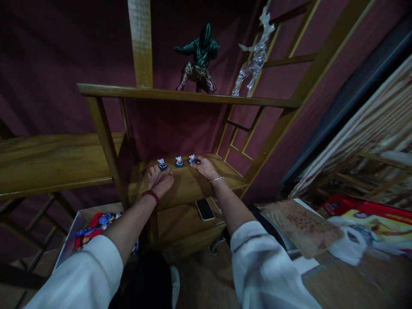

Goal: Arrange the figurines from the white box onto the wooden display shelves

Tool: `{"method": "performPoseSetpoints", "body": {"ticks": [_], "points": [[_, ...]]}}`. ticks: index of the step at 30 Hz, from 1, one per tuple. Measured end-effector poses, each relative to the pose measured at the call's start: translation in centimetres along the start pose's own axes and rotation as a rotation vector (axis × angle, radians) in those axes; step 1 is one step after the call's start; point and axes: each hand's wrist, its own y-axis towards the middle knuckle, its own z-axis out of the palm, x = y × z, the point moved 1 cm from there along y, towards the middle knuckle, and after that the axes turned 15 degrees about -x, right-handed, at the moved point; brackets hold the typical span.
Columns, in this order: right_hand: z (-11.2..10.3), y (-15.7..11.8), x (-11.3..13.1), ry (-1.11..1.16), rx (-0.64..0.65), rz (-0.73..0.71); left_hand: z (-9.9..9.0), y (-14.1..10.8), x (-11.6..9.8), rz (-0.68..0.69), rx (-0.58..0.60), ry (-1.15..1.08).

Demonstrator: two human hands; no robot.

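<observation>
Three small figurines with white, eared heads and dark round bases stand in a row on a wooden shelf [183,184]. My left hand [160,180], below a red bead bracelet, has its fingers and thumb closed about the base of the left figurine [162,164]. Between my hands stands the middle figurine [179,161], touched by neither. At the right end of the row, my right hand [206,167] pinches the base of the right figurine [192,159]; a thin silver bangle is on that wrist.
Overhead, an upper shelf [193,95] carries a green-hooded crouching statue [200,60] and a clear deer figure [254,56]. A phone [205,209] lies on the lower ledge. At lower left is a box [66,240] of colourful figures. Cardboard [299,225] and bags lie at right.
</observation>
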Motion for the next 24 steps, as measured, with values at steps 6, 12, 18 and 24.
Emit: {"method": "performPoseSetpoints", "body": {"ticks": [6, 12, 18, 24], "points": [[-0.33, -0.09, 0.46, -0.037, -0.002, -0.01, -0.38, -0.05, -0.26, -0.016, 0.027, 0.005], [-0.32, 0.01, 0.33, -0.05, -0.005, -0.032, -0.69, 0.01, -0.42, -0.011, 0.036, 0.009], [-0.02, 0.16, -0.11, -0.012, -0.001, -0.024, -0.46, -0.01, -0.34, -0.002, 0.021, 0.006], [-0.14, 0.13, 0.09, -0.022, 0.012, -0.036, -0.23, 0.01, -0.27, 0.01, 0.019, -0.008]]}}
